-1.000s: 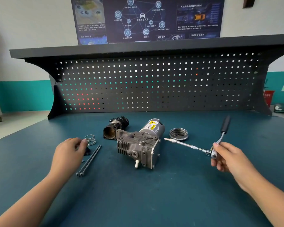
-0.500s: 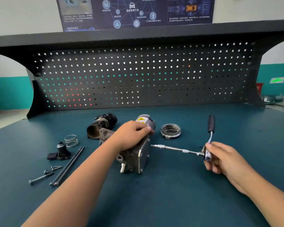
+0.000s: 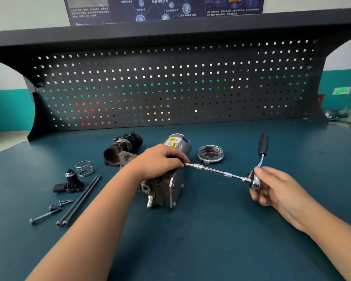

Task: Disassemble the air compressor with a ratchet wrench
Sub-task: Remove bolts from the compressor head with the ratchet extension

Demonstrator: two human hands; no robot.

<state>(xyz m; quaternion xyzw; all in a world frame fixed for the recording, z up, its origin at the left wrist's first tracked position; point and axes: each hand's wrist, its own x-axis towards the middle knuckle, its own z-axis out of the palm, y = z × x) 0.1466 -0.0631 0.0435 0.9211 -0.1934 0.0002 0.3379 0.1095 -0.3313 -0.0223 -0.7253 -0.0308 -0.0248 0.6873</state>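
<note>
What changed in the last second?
Left hand left the small black fitting, moved right and now grips the grey metal air compressor. Right hand kept holding the chrome ratchet wrench, swinging its extension tip toward the compressor. Round metal cap and long black bolts stayed.

The left hand (image 3: 160, 161) hides the top of the compressor (image 3: 170, 189) and where the wrench (image 3: 221, 173) tip meets it. At top centre, the poster (image 3: 164, 7) is cut off, its text unreadable.

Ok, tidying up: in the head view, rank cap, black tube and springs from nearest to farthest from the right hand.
1. Cap, beyond the wrench shaft, centre-right.
2. Black tube, behind the compressor, centre-left.
3. Springs, far left.
</note>
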